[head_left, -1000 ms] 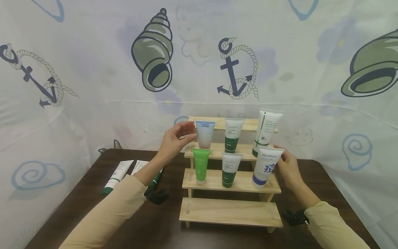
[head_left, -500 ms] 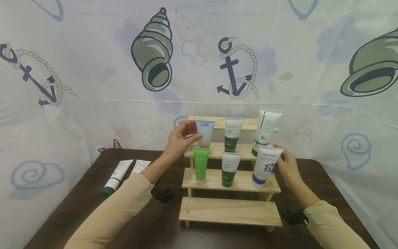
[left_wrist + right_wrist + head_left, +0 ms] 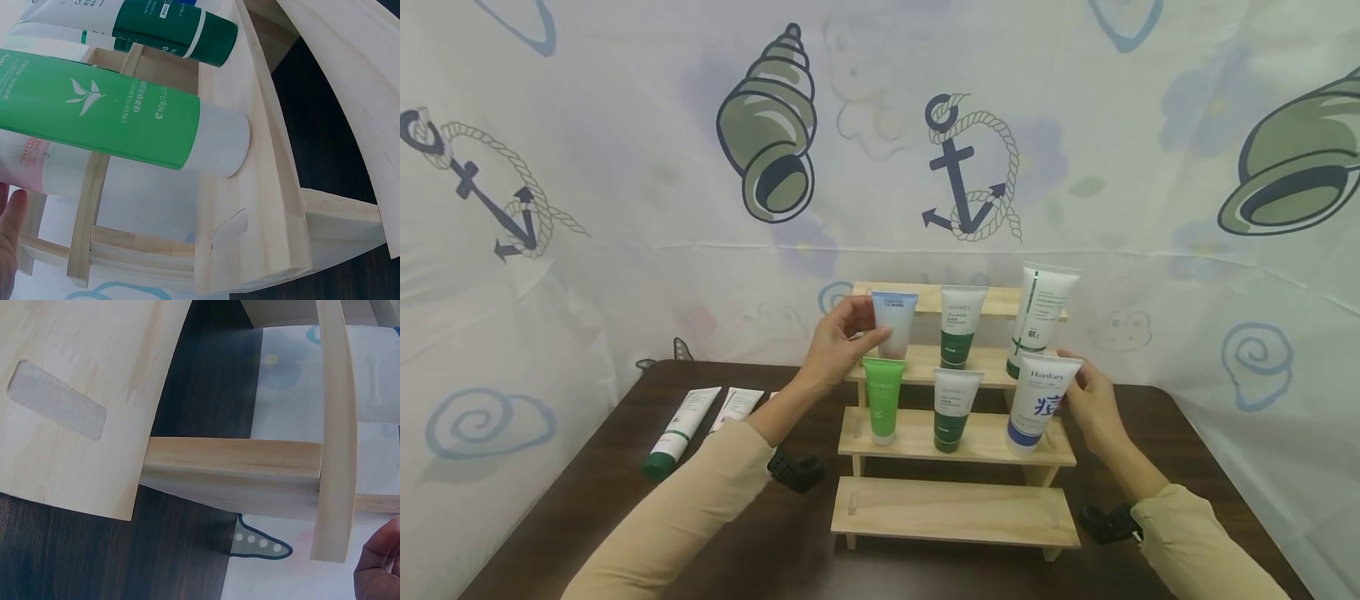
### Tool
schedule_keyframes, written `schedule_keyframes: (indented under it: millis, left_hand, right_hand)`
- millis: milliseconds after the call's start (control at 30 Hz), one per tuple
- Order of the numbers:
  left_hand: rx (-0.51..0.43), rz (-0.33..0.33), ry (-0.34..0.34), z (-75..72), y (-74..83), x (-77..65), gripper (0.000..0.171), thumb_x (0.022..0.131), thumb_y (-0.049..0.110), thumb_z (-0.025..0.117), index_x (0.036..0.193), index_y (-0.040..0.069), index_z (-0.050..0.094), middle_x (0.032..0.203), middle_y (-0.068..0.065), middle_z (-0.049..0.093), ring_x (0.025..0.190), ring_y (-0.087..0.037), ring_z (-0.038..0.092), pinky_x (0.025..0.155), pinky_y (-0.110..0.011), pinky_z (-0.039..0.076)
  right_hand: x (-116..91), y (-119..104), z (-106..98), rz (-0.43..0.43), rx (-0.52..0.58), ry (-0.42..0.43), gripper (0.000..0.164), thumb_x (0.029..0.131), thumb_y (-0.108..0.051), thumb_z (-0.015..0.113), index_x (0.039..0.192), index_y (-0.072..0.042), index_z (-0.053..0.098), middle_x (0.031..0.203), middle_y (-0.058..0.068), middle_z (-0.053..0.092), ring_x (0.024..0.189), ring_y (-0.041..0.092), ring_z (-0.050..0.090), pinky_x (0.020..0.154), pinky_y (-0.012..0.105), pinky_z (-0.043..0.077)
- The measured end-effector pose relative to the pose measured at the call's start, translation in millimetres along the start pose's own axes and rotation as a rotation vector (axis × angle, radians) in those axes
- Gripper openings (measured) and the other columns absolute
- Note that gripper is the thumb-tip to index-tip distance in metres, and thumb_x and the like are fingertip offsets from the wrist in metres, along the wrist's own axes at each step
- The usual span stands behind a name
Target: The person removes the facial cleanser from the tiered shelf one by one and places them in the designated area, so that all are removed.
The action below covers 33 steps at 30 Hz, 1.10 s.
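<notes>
Pale-blue tube (image 3: 897,318), far left: pinched by left hand (image 3: 838,342); presumably light, soft, best held mid-body. Right hand (image 3: 1092,402): grip indeterminable.

In the head view, the right hand (image 3: 1092,402) is partly hidden by the blue-capped tube (image 3: 1041,402) and a lying tube (image 3: 740,402) by the left sleeve (image 3: 696,504), while the left hand (image 3: 9,237) is cut off in its wrist view.

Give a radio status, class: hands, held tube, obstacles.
Left hand pinching pale blue tube, lettering facing out. Right hand partly behind blue-banded tube, grip unclear. Green tube in front of pale one, one tier down.
</notes>
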State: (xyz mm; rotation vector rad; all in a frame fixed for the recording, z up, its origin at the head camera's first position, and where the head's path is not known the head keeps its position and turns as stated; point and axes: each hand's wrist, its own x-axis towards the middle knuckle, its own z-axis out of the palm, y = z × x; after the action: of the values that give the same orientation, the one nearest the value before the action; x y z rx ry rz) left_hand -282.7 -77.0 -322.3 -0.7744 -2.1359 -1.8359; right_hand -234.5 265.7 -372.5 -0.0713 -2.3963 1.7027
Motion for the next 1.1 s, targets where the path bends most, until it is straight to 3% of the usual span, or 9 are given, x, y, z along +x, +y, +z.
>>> schedule_keyframes:
  millis: [300, 533, 833, 1100]
  left_hand:
    - [-0.015, 0.0, 0.01, -0.3, 0.4, -3.2, 0.036, 0.085, 0.002, 0.067, 0.118, -0.001, 0.053, 0.11, -0.019, 0.061, 0.097, -0.014, 0.059, 0.09, -0.04, 0.047]
    - [-0.017, -0.001, 0.071, -7.9, 7.2, -4.8, 0.034, 0.086, 0.001, 0.066, 0.117, -0.002, 0.052, 0.106, -0.015, 0.06, 0.094, -0.011, 0.058, 0.084, -0.023, 0.049]
    - [-0.084, -0.085, 0.151, -33.9, 19.3, -9.8, 0.04, 0.089, 0.004, 0.063, 0.125, 0.001, 0.047, 0.111, -0.007, 0.059, 0.097, -0.011, 0.059, 0.083, -0.027, 0.053]
    - [-0.06, -0.138, 0.214, -61.2, 17.1, -20.2, 0.041, 0.091, 0.01, 0.061, 0.129, 0.002, 0.045, 0.105, 0.005, 0.058, 0.099, -0.009, 0.058, 0.081, -0.024, 0.053]
  right_hand:
    - [-1.2, 0.3, 2.0, 0.012, 0.001, -0.004, 0.051, 0.101, -0.024, 0.041, 0.143, 0.002, 0.03, 0.101, -0.001, 0.052, 0.078, 0.002, 0.051, 0.068, 0.018, 0.048]
    - [-1.9, -0.2, 2.3, 0.015, -0.008, -0.005, 0.05, 0.101, -0.024, 0.041, 0.143, 0.002, 0.031, 0.104, 0.001, 0.053, 0.079, 0.002, 0.052, 0.068, 0.019, 0.048]
    - [-1.4, -0.2, 1.4, -0.01, -0.009, 0.002, 0.05, 0.101, -0.024, 0.042, 0.143, 0.002, 0.032, 0.101, -0.005, 0.053, 0.079, 0.001, 0.052, 0.068, 0.019, 0.048]
    - [-1.0, 0.2, 0.6, -0.029, 0.013, 0.0, 0.051, 0.101, -0.024, 0.043, 0.142, 0.004, 0.032, 0.095, -0.015, 0.052, 0.079, 0.0, 0.052, 0.068, 0.018, 0.048]
